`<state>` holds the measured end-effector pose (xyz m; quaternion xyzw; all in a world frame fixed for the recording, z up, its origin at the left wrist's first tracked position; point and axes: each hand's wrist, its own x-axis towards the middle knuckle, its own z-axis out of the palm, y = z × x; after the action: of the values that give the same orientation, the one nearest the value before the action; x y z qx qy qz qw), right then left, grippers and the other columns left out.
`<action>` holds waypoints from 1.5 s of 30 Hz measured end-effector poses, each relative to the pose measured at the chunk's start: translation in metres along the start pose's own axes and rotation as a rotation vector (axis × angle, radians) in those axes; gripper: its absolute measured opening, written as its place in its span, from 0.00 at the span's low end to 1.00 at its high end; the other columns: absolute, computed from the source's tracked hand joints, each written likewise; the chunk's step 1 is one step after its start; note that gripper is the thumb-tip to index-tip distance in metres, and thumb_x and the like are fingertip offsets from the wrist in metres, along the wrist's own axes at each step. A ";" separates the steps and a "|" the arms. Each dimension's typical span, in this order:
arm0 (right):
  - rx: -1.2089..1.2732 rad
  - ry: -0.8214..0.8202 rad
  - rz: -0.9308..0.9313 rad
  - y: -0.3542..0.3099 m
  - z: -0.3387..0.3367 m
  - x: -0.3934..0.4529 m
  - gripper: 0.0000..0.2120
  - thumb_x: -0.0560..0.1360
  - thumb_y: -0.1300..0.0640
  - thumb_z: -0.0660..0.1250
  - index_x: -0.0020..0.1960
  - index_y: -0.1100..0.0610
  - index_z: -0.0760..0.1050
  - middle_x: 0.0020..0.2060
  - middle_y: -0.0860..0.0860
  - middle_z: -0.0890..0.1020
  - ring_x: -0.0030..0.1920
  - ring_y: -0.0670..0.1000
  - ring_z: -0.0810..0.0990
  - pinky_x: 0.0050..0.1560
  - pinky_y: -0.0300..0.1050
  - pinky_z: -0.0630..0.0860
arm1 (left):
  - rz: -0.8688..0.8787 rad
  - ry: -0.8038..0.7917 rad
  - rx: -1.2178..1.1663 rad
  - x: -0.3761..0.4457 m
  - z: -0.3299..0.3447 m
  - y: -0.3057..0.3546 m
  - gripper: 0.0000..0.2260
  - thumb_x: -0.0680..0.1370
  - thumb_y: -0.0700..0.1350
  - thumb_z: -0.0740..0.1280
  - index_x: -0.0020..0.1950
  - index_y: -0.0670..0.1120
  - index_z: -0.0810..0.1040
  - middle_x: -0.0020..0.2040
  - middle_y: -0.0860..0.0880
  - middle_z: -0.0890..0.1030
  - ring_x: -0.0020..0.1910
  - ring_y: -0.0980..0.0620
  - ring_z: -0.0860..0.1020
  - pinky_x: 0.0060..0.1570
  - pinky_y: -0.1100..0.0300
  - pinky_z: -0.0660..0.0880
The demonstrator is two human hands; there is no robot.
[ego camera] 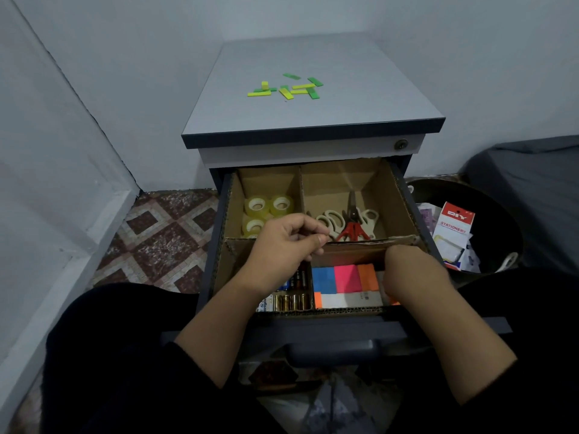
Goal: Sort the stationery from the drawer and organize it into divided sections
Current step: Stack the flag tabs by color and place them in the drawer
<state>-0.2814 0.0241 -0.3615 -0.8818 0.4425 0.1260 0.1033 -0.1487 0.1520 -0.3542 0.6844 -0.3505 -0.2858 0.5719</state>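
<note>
The open drawer (416, 211) holds a cardboard divider (300, 189) with several sections. Tape rolls (266, 208) lie back left, scissors (352, 222) back right, batteries (291, 300) front left, and blue, pink and orange sticky note pads (343, 278) front right. My left hand (283, 245) hovers over the middle of the drawer with fingers curled and thumb against fingertips; what it pinches cannot be made out. My right hand (413, 274) reaches down into the front right section beside the note pads, its fingers hidden. Green and yellow sticky flags (286, 87) lie scattered on the cabinet top (313, 120).
A dark bin (488, 214) with stationery packaging stands to the right of the cabinet. A wall corner and patterned floor tiles (163, 236) are on the left. The drawer handle (335, 350) is close to my lap.
</note>
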 end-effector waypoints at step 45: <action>0.177 -0.055 -0.207 0.007 0.002 0.005 0.18 0.69 0.55 0.71 0.56 0.41 0.78 0.48 0.47 0.81 0.50 0.51 0.79 0.48 0.46 0.77 | 0.357 -0.465 1.116 0.007 0.036 -0.006 0.15 0.77 0.41 0.57 0.63 0.51 0.68 0.58 0.50 0.74 0.57 0.49 0.69 0.62 0.56 0.63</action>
<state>-0.2846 0.0170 -0.3653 -0.9063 0.3556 0.0993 0.2055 -0.1715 0.1258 -0.3665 0.7305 -0.6710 -0.1014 0.0763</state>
